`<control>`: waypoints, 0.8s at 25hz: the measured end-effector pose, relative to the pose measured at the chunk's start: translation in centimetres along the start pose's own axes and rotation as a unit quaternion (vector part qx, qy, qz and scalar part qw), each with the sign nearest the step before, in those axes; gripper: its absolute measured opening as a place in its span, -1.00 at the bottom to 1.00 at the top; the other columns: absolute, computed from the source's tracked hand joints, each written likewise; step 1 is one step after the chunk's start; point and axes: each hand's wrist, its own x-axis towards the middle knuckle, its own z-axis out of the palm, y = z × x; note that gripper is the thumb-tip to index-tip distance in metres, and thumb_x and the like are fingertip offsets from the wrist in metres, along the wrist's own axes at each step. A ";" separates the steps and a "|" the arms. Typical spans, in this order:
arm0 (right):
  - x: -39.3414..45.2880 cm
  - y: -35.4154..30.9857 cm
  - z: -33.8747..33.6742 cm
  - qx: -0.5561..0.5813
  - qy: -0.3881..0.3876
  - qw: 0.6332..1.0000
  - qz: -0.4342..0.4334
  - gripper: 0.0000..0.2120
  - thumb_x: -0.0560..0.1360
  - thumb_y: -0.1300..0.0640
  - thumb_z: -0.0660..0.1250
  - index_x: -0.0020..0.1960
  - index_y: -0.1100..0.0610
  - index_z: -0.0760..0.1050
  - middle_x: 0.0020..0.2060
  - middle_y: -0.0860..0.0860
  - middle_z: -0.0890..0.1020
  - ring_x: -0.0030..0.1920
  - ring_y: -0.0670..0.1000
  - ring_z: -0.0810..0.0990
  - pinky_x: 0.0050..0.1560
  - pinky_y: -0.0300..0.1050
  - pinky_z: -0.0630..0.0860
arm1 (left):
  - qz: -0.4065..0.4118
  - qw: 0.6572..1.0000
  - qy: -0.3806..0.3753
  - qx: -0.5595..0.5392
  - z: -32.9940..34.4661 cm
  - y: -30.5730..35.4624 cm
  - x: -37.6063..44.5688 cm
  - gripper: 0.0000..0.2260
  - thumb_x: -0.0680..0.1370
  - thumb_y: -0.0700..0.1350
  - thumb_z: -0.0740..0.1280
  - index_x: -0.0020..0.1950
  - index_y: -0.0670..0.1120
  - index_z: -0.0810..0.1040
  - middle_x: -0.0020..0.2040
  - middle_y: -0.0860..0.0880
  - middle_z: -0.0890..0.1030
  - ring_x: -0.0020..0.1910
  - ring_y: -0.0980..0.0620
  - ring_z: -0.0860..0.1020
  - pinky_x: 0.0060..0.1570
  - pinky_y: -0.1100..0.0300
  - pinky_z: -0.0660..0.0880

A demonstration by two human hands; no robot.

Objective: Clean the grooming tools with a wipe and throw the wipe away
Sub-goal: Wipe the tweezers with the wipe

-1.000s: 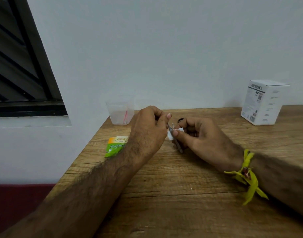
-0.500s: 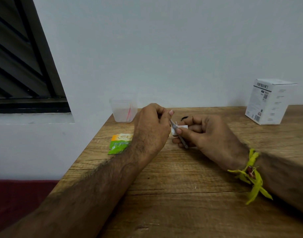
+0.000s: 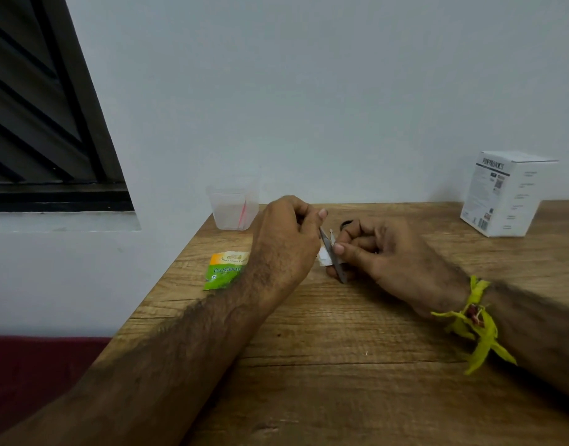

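My left hand (image 3: 286,243) pinches the upper end of a thin grey metal tool (image 3: 340,273), which slants down to the right just above the wooden table (image 3: 341,349). My right hand (image 3: 392,255) pinches a small white wipe (image 3: 323,258) round the middle of the tool, thumb on top. The tool's lower tip sticks out below my right fingers. A black loop (image 3: 345,224), perhaps the handle of another tool, shows behind my right hand; the rest of it is hidden.
A green and orange sachet (image 3: 225,268) lies on the table left of my left wrist. A clear plastic cup (image 3: 231,207) with a pink stick stands at the back left corner. A white box (image 3: 505,194) stands at the back right. The table's left edge runs beside my left forearm.
Both hands keep their hold. My right thumb and the wipe have shifted slightly along the tool, and the tool's angle has changed a little.
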 end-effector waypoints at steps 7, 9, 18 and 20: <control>0.1 0.4 -0.1 -0.034 0.007 0.999 -0.015 -0.95 0.50 0.30 0.43 -0.07 0.30 0.60 -0.25 0.18 0.72 -0.25 0.03 0.71 -0.20 -0.21 0.65 | -0.005 1.000 0.009 -0.018 -0.4 -0.1 0.4 -0.82 0.63 -0.04 0.35 -0.07 -0.12 0.61 -0.22 -0.02 0.68 -0.34 0.05 0.65 -0.27 0.16 0.62; 0.2 0.5 -0.1 -0.045 0.007 0.999 -0.019 -0.96 0.50 0.29 0.43 -0.09 0.28 0.61 -0.26 0.16 0.72 -0.27 0.00 0.70 -0.22 -0.23 0.63 | -0.003 1.000 0.006 -0.019 -0.3 -0.1 0.4 -0.83 0.63 -0.04 0.35 -0.06 -0.11 0.61 -0.22 -0.02 0.68 -0.33 0.05 0.65 -0.27 0.16 0.63; 0.6 1.3 -0.3 0.079 0.135 0.986 -0.058 -0.90 0.50 0.22 0.44 -0.03 0.24 0.60 -0.21 0.12 0.72 -0.22 0.02 0.72 -0.39 -0.16 0.60 | -0.031 0.997 -0.051 -0.047 0.2 -0.4 0.3 -0.82 0.63 -0.06 0.35 -0.03 -0.16 0.64 -0.19 -0.04 0.69 -0.20 0.07 0.70 -0.29 0.09 0.65; 0.8 1.6 -0.6 0.111 0.164 0.979 -0.052 -0.90 0.51 0.24 0.44 0.00 0.23 0.60 -0.21 0.11 0.73 -0.23 0.03 0.72 -0.39 -0.19 0.59 | -0.058 0.992 -0.072 -0.085 0.1 -0.4 0.3 -0.83 0.64 -0.09 0.34 0.00 -0.18 0.63 -0.15 -0.07 0.69 -0.20 0.10 0.71 -0.38 0.20 0.61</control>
